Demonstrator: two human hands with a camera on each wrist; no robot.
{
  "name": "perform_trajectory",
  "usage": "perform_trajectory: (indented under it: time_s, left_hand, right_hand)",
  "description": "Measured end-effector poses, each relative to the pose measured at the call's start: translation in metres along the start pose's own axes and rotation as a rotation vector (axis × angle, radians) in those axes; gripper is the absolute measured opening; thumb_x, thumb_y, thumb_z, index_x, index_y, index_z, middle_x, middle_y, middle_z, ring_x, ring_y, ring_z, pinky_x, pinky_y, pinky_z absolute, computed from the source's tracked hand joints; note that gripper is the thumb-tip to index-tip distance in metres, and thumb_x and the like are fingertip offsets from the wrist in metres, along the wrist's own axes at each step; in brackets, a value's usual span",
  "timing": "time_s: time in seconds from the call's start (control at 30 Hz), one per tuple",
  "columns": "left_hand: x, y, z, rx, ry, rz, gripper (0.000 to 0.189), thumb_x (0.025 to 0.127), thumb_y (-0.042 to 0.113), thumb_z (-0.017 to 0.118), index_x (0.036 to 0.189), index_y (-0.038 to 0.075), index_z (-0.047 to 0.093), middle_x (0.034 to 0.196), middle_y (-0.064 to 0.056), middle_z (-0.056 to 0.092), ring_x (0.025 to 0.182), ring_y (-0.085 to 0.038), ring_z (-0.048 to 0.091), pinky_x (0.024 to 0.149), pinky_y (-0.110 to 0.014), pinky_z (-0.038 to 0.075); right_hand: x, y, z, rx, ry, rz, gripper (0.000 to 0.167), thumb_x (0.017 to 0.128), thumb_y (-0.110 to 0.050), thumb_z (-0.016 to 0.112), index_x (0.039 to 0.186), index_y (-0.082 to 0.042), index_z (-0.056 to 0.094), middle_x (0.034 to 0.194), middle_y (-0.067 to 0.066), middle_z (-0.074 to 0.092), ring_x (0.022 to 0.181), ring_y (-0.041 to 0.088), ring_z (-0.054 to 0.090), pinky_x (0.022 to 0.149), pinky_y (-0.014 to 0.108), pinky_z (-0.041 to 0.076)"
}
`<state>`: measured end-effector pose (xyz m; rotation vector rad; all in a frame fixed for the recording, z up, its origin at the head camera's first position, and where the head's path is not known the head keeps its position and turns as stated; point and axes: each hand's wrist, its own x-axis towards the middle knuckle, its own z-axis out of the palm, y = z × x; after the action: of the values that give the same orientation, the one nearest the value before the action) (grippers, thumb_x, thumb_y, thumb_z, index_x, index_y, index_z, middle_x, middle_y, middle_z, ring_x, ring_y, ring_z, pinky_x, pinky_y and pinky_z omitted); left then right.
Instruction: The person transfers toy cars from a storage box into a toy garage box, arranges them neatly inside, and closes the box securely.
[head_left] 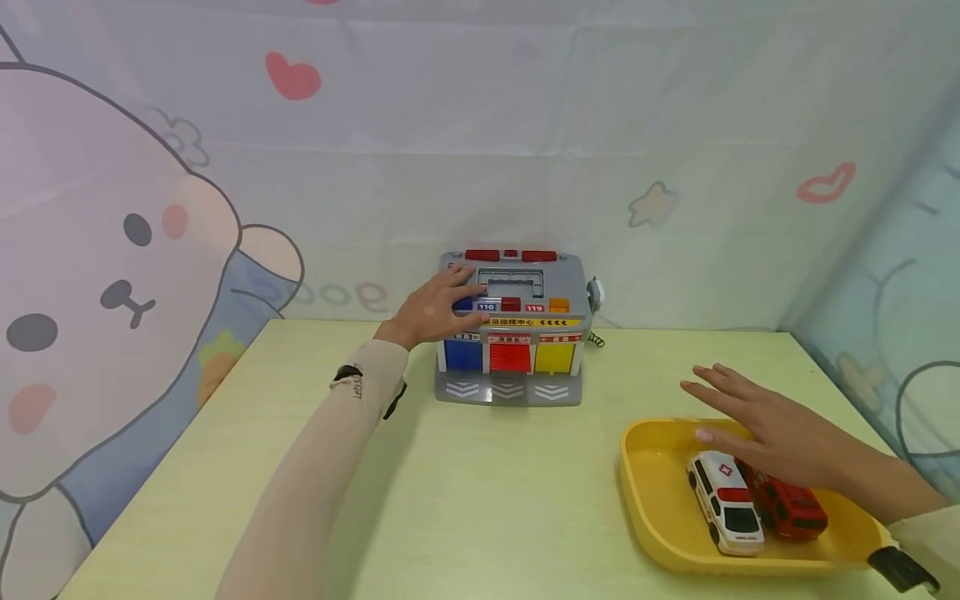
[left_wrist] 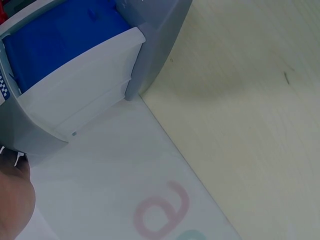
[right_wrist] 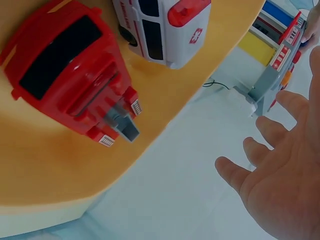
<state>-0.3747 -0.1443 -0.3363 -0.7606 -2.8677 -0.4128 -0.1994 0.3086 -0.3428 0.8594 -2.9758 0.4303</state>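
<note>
A grey toy rescue station (head_left: 564, 287) with blue, red and yellow garage doors stands at the back of the table. My left hand (head_left: 438, 310) rests on its top left part, fingers spread over the roof edge. In the left wrist view, the station's blue door (left_wrist: 70, 42) and white side show close up. My right hand (head_left: 780, 425), fingers extended and holding nothing, hovers over a yellow tray (head_left: 637, 500). Inside lie a white toy ambulance (head_left: 726, 500) and a red toy fire truck (head_left: 795, 508), partly hidden under the hand in the head view.
The pale yellow-green tabletop (head_left: 480, 500) meets a printed cloth backdrop (head_left: 480, 125) behind the station. Another cloth panel (head_left: 900, 292) stands along the right side. A dark coiled cord (head_left: 596, 340) hangs at the station's right side.
</note>
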Motion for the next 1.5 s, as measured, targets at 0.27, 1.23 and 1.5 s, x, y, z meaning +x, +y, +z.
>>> perform_trajectory:
  time_s: [0.27, 1.23, 1.5]
  left_hand:
    - [0.001, 0.001, 0.002, 0.018, -0.002, -0.019, 0.068, 0.092, 0.061, 0.054, 0.15, 0.024, 0.049, 0.167, -0.004, 0.023, 0.157, -0.026, 0.013, 0.124, -0.051, 0.022]
    - [0.001, 0.001, 0.001, -0.002, -0.004, -0.036, 0.068, 0.092, 0.06, 0.053, 0.15, 0.023, 0.049, 0.167, -0.003, 0.023, 0.157, -0.026, 0.013, 0.125, -0.05, 0.021]
    - [0.001, 0.002, 0.001, -0.002, 0.002, -0.037, 0.067, 0.093, 0.059, 0.053, 0.15, 0.024, 0.049, 0.167, -0.003, 0.023, 0.157, -0.025, 0.013, 0.125, -0.05, 0.021]
  right_hand:
    - [-0.015, 0.008, 0.006, 0.088, -0.015, 0.033, 0.053, 0.102, -0.038, 0.054, 0.153, -0.033, 0.04, 0.164, 0.007, 0.03, 0.154, 0.035, 0.018, 0.104, 0.075, 0.03]
    - [-0.041, 0.031, 0.021, -0.077, -0.089, 0.148, 0.059, 0.101, -0.046, 0.054, 0.145, -0.008, 0.053, 0.154, 0.02, 0.044, 0.126, 0.047, 0.056, 0.09, 0.069, 0.047]
    - [-0.046, 0.033, 0.027, -0.102, -0.099, 0.136, 0.068, 0.089, -0.058, 0.064, 0.137, -0.009, 0.062, 0.149, 0.022, 0.048, 0.12, 0.045, 0.059, 0.089, 0.065, 0.051]
